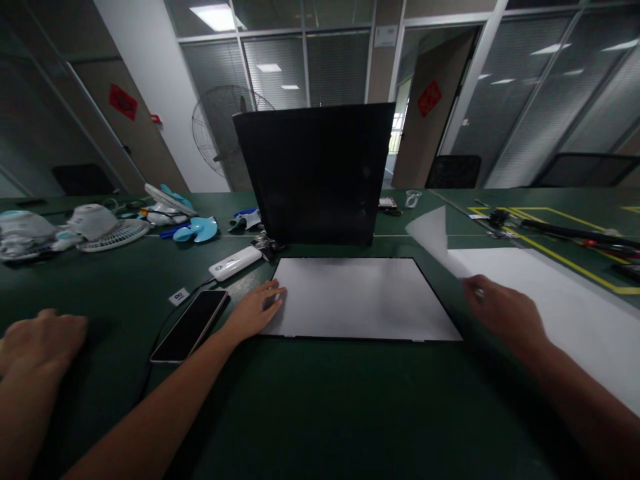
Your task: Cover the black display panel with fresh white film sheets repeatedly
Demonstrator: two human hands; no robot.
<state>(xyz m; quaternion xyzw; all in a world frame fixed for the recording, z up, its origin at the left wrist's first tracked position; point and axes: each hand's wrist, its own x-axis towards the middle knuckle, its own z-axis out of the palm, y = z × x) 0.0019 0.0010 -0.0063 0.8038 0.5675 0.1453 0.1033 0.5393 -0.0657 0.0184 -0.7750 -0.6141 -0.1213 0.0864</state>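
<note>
A flat white panel [360, 297] with a thin black frame lies on the green table. My left hand [255, 310] is open, its fingers apart and resting on the panel's left edge. Off the panel's right side, my right hand [503, 313] pinches a thin white sheet [434, 237], whose free end curls up and to the left. Under and beyond that hand a larger white sheet [575, 313] lies flat. Whether the two sheets are joined I cannot tell.
Behind the panel stands a black screen [315, 173]. To the left are a phone [193, 327], a white cabled device [235, 263] and fan parts [197, 230]. Another person's hand [43, 340] rests at far left. A clear cup [413, 199] and yellow tape [560, 250] are to the right.
</note>
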